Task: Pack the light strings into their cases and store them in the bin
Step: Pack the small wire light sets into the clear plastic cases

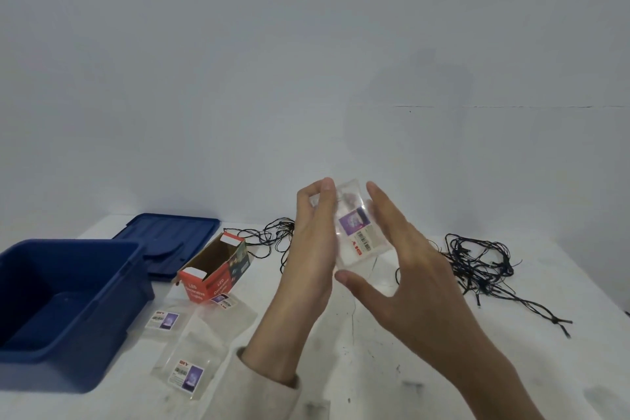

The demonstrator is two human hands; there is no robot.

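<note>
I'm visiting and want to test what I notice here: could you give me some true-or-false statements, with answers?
1. The left hand and right hand hold a clear case above the table. True.
2. The blue bin has its lid on. False: the lid lies on the table behind it.
3. The red box is closed. False: its flaps are open.
4. Black light strings lie loose on the table. True.

The bin [51, 368] and its lid [167, 239] are moulded in dark blue plastic with a dull sheen. The open box [214, 269] is made of printed cardboard, red outside and raw brown inside. The raised case [358, 235] and two lying cases [163, 319] [187, 372] are formed of clear glossy plastic, paper-labelled. The table [375, 368] is finished matt white and scuffed; the sleeve [269, 382] is made of pale cloth
</note>
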